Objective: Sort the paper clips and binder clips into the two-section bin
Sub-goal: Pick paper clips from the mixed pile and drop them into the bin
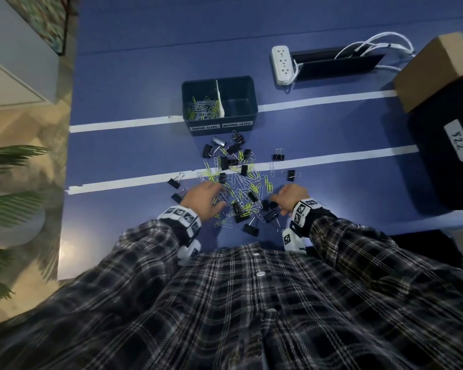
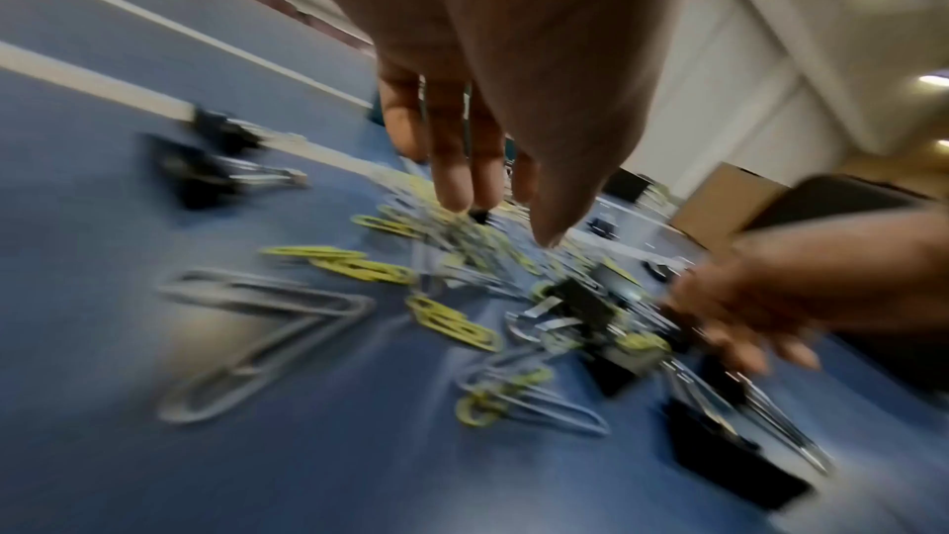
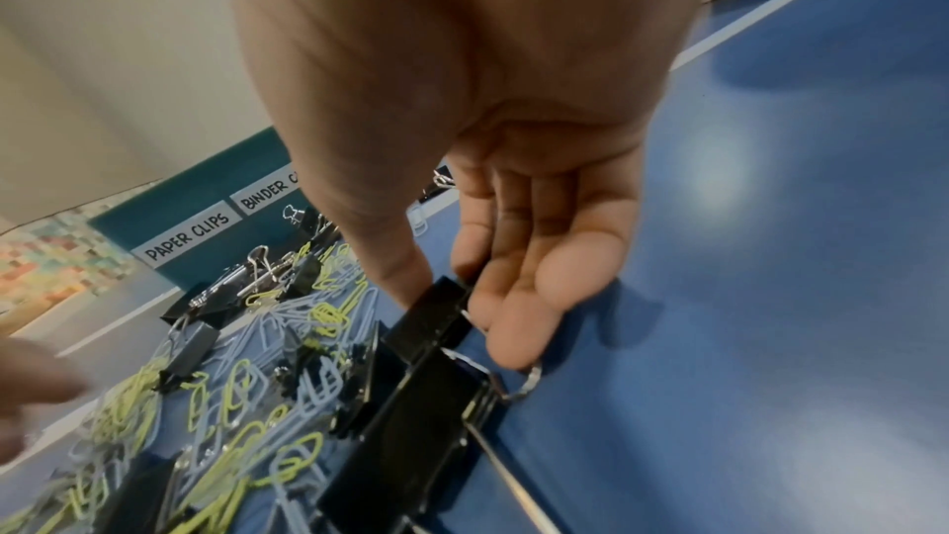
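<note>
A black binder clip (image 3: 436,315) is pinched by the right hand (image 3: 518,242) at its stiff, light body; left hand (image 2: 462,128) fingers hang straight, slightly apart, over slippery paper clips (image 2: 380,271).

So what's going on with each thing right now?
Bin: upright on the table.
Paper clips section: partly filled with paper clips.
Binder clips section: looks empty.
Clip pile: still mixed, loose on the table.
Left hand: open over the pile, holding nothing.
Right hand: pinching a black binder clip.
Power strip: nothing plugged into the visible sockets.
</note>
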`<state>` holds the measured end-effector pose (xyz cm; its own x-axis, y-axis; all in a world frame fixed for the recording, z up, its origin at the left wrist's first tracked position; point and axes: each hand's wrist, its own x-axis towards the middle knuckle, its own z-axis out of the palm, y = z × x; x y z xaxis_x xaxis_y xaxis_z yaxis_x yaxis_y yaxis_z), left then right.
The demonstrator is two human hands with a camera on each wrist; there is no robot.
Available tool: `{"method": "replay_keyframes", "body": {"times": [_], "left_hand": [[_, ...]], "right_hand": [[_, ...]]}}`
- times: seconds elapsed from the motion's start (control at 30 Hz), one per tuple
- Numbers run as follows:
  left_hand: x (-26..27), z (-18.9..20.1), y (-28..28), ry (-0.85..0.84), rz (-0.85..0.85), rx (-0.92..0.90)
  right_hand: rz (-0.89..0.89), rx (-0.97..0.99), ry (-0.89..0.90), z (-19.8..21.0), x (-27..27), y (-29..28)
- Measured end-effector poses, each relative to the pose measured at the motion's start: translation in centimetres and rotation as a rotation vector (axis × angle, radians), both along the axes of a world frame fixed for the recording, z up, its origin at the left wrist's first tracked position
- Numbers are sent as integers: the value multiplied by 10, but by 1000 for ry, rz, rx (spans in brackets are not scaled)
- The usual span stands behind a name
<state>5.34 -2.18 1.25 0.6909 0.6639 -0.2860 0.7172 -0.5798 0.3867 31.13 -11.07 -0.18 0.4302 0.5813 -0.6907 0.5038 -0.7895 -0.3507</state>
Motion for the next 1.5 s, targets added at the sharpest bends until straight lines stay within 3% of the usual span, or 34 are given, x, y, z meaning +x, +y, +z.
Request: {"method": "replay_keyframes", "body": {"times": [0.1,0.17,0.43,0.5,0.6,0.7,0.8,0.9,1.17,1.33,1.5], "left_hand": [[36,-2,-17,73,-233,-54],[46,-6,-26,135,-291,-39],[36,-11,-15,79,-206,-23],[34,-8,-13,80,-153,-18],[32,-5,-11,64,-93,4],[29,-6,-10,56,-220,77],[30,-4,-12,108,-388,1],[31,-2,-11,196,-435,-32],[36,0,-6,192,-357,-126],[35,4,-6,40,-226,-154],[35,8,-3,-239,82,-256]], "right_hand": [[-48,60,-45,-3,1,6],[-91,116,-128,-5,7,7],[-397,275,-104,-17,44,-4],[-289,249,-75,-8,40,-5],[113,32,119,9,26,-9],[291,-135,162,8,14,-11],[386,-107,45,6,8,-6],[425,28,-6,4,7,0],[469,131,-124,0,-8,9],[496,151,-137,-1,-12,10],[322,181,-47,-3,-7,7]]}}
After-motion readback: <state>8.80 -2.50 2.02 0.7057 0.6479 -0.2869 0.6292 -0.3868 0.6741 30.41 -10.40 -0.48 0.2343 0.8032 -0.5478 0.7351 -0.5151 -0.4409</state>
